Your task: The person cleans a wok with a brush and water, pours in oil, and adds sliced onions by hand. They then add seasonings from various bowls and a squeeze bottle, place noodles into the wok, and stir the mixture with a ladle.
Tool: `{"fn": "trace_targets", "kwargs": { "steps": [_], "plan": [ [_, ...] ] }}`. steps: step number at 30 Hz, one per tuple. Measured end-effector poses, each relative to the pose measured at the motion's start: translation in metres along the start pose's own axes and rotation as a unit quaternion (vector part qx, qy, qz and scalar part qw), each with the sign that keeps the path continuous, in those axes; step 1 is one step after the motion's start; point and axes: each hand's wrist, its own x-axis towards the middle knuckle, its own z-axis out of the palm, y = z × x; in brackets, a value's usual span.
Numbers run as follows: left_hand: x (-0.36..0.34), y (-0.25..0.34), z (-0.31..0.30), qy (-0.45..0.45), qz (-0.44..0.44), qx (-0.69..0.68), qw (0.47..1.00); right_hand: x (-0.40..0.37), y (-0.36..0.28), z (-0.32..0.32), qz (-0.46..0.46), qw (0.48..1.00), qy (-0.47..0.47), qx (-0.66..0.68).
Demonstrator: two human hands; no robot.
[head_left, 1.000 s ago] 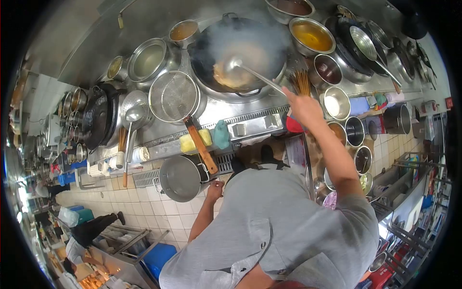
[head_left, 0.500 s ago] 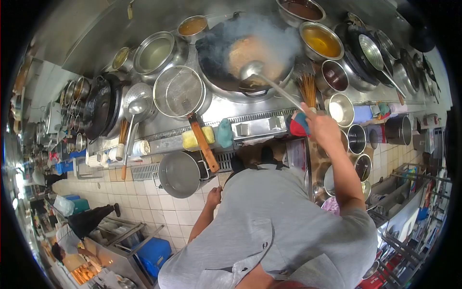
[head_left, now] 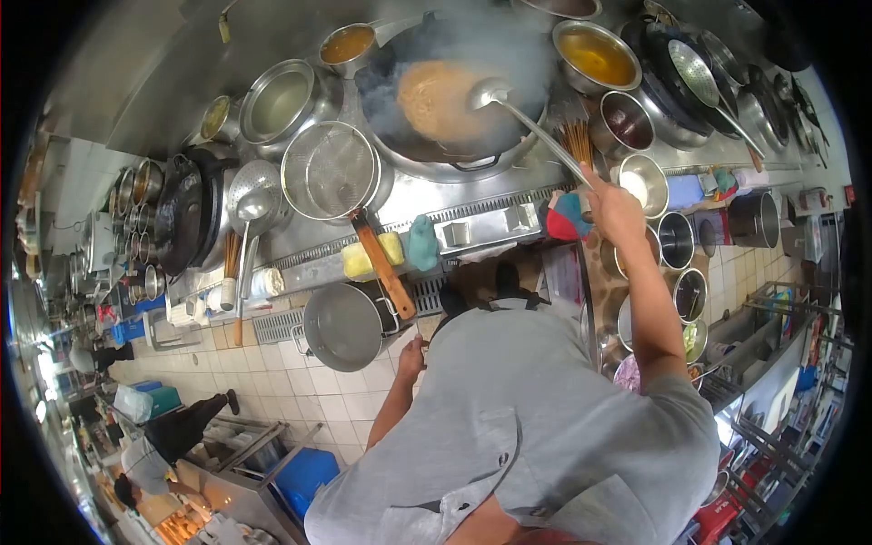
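Note:
My right hand (head_left: 618, 214) is wrapped round the handle of a long metal ladle (head_left: 491, 93). The ladle's bowl is over the right part of a large steaming wok (head_left: 381, 127), beside a round light-brown mass of food (head_left: 436, 98). Low at my left side, my left hand (head_left: 412, 356) is closed, near the large grey pot (head_left: 341, 327); a small pale thing shows at its fingers, too small to make out. A wire strainer (head_left: 330, 171) with a wooden handle lies left of the wok.
Bowls of sauce (head_left: 597, 59) and a bundle of thin sticks (head_left: 576, 143) stand right of the wok. A teal cloth (head_left: 422, 243) and a yellow sponge (head_left: 373, 256) lie on the front ledge. Another person (head_left: 145, 461) is at the lower left.
The ladle's bowl has moved to the right and up, off the food's lower part. The brown mass shows more fully in the wok. My left hand has risen slightly.

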Motion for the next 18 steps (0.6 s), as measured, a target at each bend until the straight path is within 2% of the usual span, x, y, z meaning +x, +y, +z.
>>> {"fn": "trace_targets", "kwargs": {
  "steps": [3,4,5,7,9,13,18],
  "plan": [
    [0.040,-0.079,0.011,0.043,0.083,0.054,0.994,-0.012,0.000,-0.012,-0.002,1.000,0.024,-0.002],
    [0.038,-0.079,0.010,0.060,0.109,0.071,0.990,-0.014,-0.002,-0.014,-0.004,0.999,0.033,-0.002],
    [0.037,-0.078,0.006,0.034,0.077,0.062,0.995,-0.013,-0.003,-0.015,-0.004,0.999,0.036,-0.006],
    [0.006,-0.039,-0.008,-0.015,0.013,0.044,0.999,-0.007,-0.004,-0.017,-0.004,0.999,0.044,-0.015],
    [0.015,-0.039,-0.012,-0.007,0.016,-0.002,1.000,0.000,-0.004,-0.015,-0.011,0.998,0.059,-0.009],
    [0.024,-0.027,-0.022,-0.008,-0.057,-0.086,0.995,0.027,-0.019,-0.012,-0.008,0.999,0.048,0.013],
    [0.029,-0.011,-0.018,0.010,-0.035,-0.090,0.995,0.071,-0.043,0.020,-0.016,0.999,-0.005,0.029]
  ]
}}
